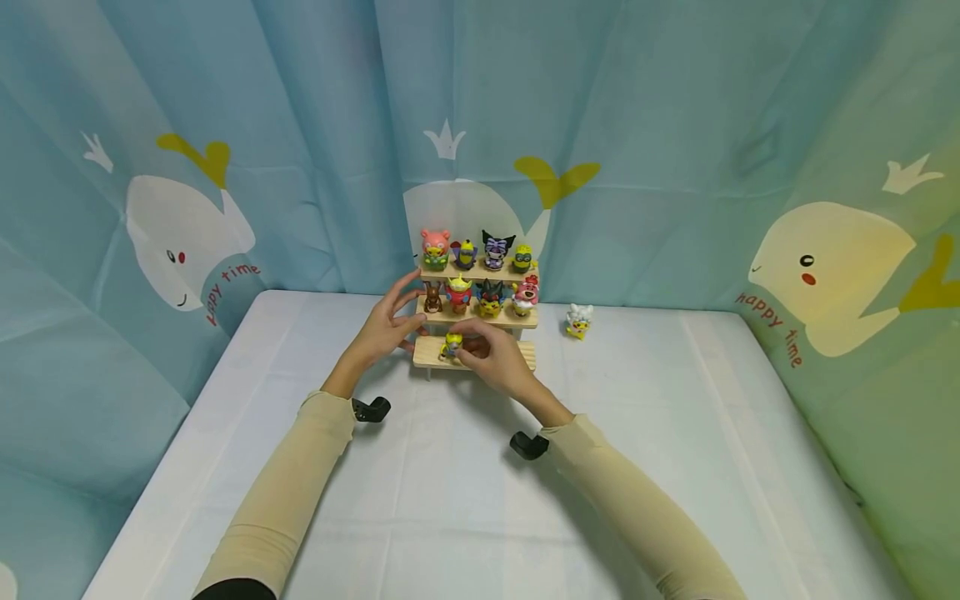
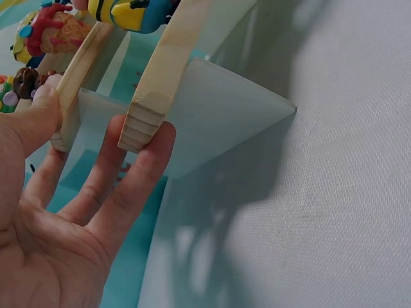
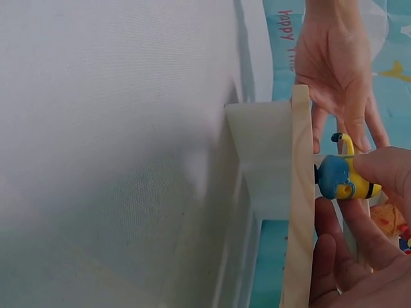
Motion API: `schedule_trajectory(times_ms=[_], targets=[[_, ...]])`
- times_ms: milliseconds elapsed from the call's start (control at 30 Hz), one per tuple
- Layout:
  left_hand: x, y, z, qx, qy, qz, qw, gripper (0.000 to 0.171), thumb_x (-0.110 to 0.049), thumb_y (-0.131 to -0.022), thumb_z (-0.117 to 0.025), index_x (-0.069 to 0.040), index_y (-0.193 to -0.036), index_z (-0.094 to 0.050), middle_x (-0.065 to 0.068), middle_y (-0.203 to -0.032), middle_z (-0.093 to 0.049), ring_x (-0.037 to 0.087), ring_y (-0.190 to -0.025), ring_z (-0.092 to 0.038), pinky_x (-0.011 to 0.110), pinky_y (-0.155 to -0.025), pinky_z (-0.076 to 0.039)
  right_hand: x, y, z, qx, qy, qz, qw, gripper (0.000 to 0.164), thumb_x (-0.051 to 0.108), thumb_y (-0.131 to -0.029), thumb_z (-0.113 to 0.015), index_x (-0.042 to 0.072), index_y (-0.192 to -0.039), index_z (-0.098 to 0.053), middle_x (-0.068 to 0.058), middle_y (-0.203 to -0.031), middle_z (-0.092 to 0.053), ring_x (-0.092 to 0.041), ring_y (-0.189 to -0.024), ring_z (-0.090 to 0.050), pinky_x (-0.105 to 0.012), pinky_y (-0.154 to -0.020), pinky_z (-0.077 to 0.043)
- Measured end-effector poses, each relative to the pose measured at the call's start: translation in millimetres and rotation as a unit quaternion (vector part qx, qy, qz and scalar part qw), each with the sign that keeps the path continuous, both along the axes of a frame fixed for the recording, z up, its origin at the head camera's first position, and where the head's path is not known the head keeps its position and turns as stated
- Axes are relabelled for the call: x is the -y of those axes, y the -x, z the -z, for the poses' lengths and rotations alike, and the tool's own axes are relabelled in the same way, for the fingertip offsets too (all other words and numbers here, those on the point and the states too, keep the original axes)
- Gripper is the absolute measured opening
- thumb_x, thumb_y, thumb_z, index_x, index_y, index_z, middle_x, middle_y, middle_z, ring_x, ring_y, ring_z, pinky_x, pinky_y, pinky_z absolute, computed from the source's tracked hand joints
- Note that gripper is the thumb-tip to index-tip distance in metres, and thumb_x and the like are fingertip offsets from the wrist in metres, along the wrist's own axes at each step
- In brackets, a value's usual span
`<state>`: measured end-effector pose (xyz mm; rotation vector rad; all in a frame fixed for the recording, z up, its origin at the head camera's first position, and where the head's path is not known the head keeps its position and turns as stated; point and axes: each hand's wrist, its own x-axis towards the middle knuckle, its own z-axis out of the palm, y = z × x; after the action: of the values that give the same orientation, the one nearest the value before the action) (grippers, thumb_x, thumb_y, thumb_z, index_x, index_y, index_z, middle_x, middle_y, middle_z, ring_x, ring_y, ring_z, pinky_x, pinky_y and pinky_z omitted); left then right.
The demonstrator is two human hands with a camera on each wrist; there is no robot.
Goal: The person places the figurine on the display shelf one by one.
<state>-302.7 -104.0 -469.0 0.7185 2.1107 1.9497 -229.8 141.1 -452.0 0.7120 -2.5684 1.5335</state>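
A small yellow-and-blue minion figurine [image 1: 451,345] is upright on the front tier of a wooden display stand [image 1: 429,353]. My right hand [image 1: 491,357] pinches it between thumb and fingers; in the right wrist view, the figurine [image 3: 334,178] has its feet at the plank. At the stand's left end is my left hand [image 1: 382,327], its fingers extended and spread. Seen from the left wrist, fingertips [image 2: 160,138] touch the front plank's end [image 2: 144,119], while the thumb lies by the plank behind it.
Several toy figurines, among them a pink one [image 1: 435,250] and a red one [image 1: 459,293], fill the upper two tiers. A white-and-yellow figurine [image 1: 578,321] stands on the white table [image 1: 637,467], right of the stand. A blue whale-print curtain [image 1: 645,125] hangs close behind.
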Motion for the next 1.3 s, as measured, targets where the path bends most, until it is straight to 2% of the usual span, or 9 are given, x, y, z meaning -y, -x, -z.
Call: schedule_trajectory(times_ms=[167,467,800,1033,1200,1300], targets=[[-0.4,-0.7,-1.1,0.004,0.003,-0.005,1.0,0.076,-0.013,-0.105,-0.061,-0.042,-0.163,-0.023,0.008,-0.164,-0.033,0.045,-0.098,-0.069,0.059,-0.062,-0.06,-1.1,-0.4,0.9,0.0,-0.006,0.001,1.0,0.035,0.003,-0.097,-0.072,0.005,-0.131,-0.066,-0.012,-0.125,-0.07,-0.028,-0.101,-0.072,-0.036,-0.084,-0.061],[-1.3,1.3,0.3,0.008,0.0,-0.008,0.9999,0.076,-0.009,-0.105,-0.061,-0.041,-0.163,-0.024,0.009,-0.164,-0.034,0.035,-0.093,-0.072,0.063,-0.062,-0.058,-3.0,-0.5,0.5,0.002,-0.002,-0.011,1.0,0.038,0.002,-0.096,-0.072,0.003,-0.133,-0.064,-0.013,-0.127,-0.068,-0.029,-0.103,-0.071,-0.039,-0.084,-0.061],[-1.1,-1.4,-1.2,-0.001,-0.003,-0.005,1.0,0.076,-0.01,-0.104,-0.061,-0.043,-0.162,-0.025,0.01,-0.164,-0.034,0.029,-0.091,-0.073,0.065,-0.063,-0.057,-12.4,-3.4,-7.1,0.009,-0.017,-0.037,0.999,0.046,0.003,-0.096,-0.073,0.011,-0.139,-0.06,-0.016,-0.131,-0.066,-0.032,-0.107,-0.071,-0.04,-0.09,-0.06],[-0.6,-0.5,1.0,-0.001,0.0,-0.004,1.0,0.076,-0.012,-0.104,-0.062,-0.045,-0.162,-0.025,0.008,-0.164,-0.034,0.03,-0.093,-0.073,0.068,-0.064,-0.056,-36.3,-11.1,-16.5,-0.003,-0.041,-0.048,0.998,0.046,0.004,-0.094,-0.075,0.008,-0.138,-0.06,-0.019,-0.13,-0.067,-0.033,-0.104,-0.071,-0.039,-0.087,-0.061],[-0.6,0.6,1.4,-0.003,0.001,-0.003,1.0,0.076,-0.013,-0.104,-0.062,-0.043,-0.163,-0.024,0.009,-0.164,-0.033,0.035,-0.094,-0.072,0.066,-0.063,-0.057,-63.1,-19.9,-22.7,-0.004,-0.04,-0.061,0.997,0.045,0.005,-0.095,-0.075,0.005,-0.137,-0.061,-0.022,-0.13,-0.065,-0.033,-0.103,-0.071,-0.043,-0.087,-0.06],[-0.6,1.0,1.3,-0.004,0.001,-0.003,1.0,0.076,-0.013,-0.104,-0.061,-0.041,-0.163,-0.024,0.01,-0.164,-0.033,0.033,-0.092,-0.073,0.065,-0.063,-0.057,-79.6,-25.0,-26.2,-0.008,-0.042,-0.061,0.997,0.041,0.005,-0.095,-0.075,0.003,-0.135,-0.063,-0.023,-0.13,-0.065,-0.032,-0.102,-0.071,-0.047,-0.085,-0.06]])
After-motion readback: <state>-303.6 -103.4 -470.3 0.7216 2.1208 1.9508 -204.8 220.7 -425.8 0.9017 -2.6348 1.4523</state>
